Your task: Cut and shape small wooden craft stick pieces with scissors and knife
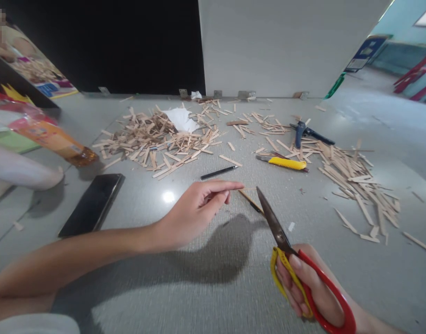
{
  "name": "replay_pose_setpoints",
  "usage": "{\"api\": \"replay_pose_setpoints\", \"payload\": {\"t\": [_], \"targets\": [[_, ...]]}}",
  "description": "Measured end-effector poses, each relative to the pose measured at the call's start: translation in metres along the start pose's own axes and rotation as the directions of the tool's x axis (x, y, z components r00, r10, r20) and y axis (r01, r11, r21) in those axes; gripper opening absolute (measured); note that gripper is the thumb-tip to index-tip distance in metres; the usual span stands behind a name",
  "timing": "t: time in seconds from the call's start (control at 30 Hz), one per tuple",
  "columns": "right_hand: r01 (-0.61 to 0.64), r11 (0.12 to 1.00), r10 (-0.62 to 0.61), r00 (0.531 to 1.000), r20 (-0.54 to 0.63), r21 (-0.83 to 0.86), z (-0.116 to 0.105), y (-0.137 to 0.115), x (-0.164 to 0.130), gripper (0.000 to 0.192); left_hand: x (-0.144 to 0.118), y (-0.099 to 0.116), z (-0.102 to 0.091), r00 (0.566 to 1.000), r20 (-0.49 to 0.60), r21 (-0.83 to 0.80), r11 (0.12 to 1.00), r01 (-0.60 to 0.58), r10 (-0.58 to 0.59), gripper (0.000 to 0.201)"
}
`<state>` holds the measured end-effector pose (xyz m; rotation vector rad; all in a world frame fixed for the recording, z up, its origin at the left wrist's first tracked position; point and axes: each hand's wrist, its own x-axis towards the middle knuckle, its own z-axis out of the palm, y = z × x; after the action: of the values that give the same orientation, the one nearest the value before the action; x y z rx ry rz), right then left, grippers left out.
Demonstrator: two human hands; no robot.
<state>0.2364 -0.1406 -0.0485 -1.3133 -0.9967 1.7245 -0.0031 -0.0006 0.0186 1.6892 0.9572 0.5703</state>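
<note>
1. Left hand [195,211] pinches a thin wooden stick [249,200] by its near end, just above the tabletop [199,287].
2. Right hand [310,285] grips the scissors [285,246] through the handles; blade tip touches the stick's far end.
3. Stick looks light, stiff, brittle (likely splinters); hold close to the blades.
4. Yellow knife [284,163] lies beyond the scissors.
</note>
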Motion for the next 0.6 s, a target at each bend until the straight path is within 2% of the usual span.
{"api": "replay_pose_setpoints", "payload": {"t": [0.17, 0.33, 0.5, 0.6], "targets": [[0.033, 0.997, -0.029, 0.998, 0.049, -0.076, -0.002, 0.001, -0.005, 0.068, 0.000, 0.001, 0.001, 1.000, -0.014, -0.091, 0.996, -0.009, 0.008, 0.027], [0.073, 0.992, -0.065, 0.994, 0.086, -0.101, -0.002, -0.002, -0.006, 0.067, -0.001, 0.000, 0.003, 0.994, 0.097, -0.165, 0.985, 0.056, -0.041, 0.006], [0.026, 0.995, -0.020, 0.998, 0.063, -0.098, -0.001, -0.008, -0.011, 0.069, -0.006, -0.001, 0.005, 0.971, 0.236, -0.231, 0.968, 0.100, -0.044, 0.010], [0.091, 0.995, -0.086, 0.990, 0.110, -0.041, -0.006, 0.003, -0.016, 0.064, -0.010, -0.002, 0.009, 0.971, 0.241, -0.234, 0.970, 0.066, -0.008, 0.018]]}}
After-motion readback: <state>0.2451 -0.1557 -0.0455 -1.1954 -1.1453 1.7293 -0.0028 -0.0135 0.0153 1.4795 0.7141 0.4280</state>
